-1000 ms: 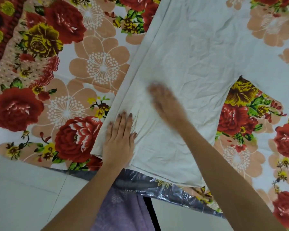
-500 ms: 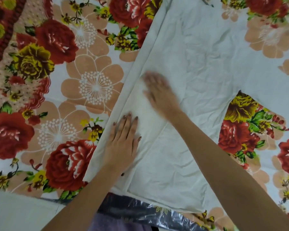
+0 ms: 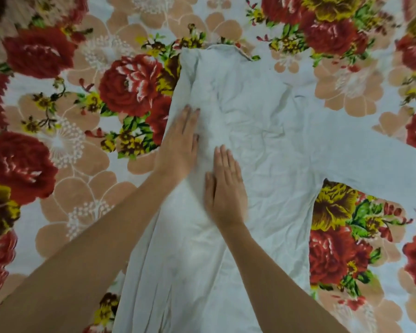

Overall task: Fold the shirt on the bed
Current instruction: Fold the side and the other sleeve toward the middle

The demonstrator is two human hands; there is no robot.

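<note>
Pale grey-white long-sleeved cotton shirt (image 3: 274, 145) lies stretched lengthwise on the bed, its hem end running out of sight below, nearest the person, and its neck pointing away. Both bare forearms reach in from the near edge.

The right hand (image 3: 226, 188) lies flat on the middle of the body, fingers straight and pressed together, palm down on the creased cloth. Just beyond it and to its left, the left hand (image 3: 180, 145) is also flat with its fingers together, resting along the doubled left edge (image 3: 178, 97) of the garment, where the cloth looks turned in on itself in a long strip. Neither hand pinches anything.

Out to the right, the wide right sleeve (image 3: 382, 169) is spread across the red-and-peach flowered bedsheet (image 3: 58, 145), not yet brought in. At the far end the small collar (image 3: 223, 48) sits slightly rumpled.

To me this looks like the pressing-down of the first lengthwise fold, so the job is early. The next move would call for taking hold of that outstretched sleeve and the right side and laying them across the body to match, with the left strip held so it does not spring open.
</note>
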